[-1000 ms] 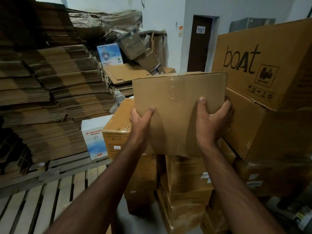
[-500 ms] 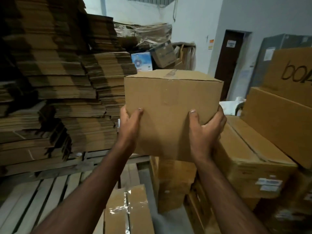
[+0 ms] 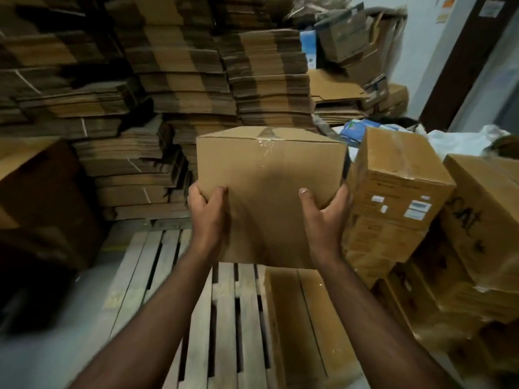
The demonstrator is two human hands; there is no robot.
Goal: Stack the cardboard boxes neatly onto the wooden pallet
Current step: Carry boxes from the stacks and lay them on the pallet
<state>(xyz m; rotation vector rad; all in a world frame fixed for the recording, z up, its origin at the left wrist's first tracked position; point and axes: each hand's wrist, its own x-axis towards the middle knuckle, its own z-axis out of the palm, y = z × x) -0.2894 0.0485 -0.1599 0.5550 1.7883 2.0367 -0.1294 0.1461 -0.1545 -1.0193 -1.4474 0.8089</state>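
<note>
Now the plain brown taped cardboard box [image 3: 269,192] hangs above the slatted wooden pallet [image 3: 224,318], left hand [image 3: 207,209] and right hand [image 3: 323,217] gripping its lower corners. Carrying step; next, probably lower it squarely beside the flat-lying box [image 3: 303,318].
</note>
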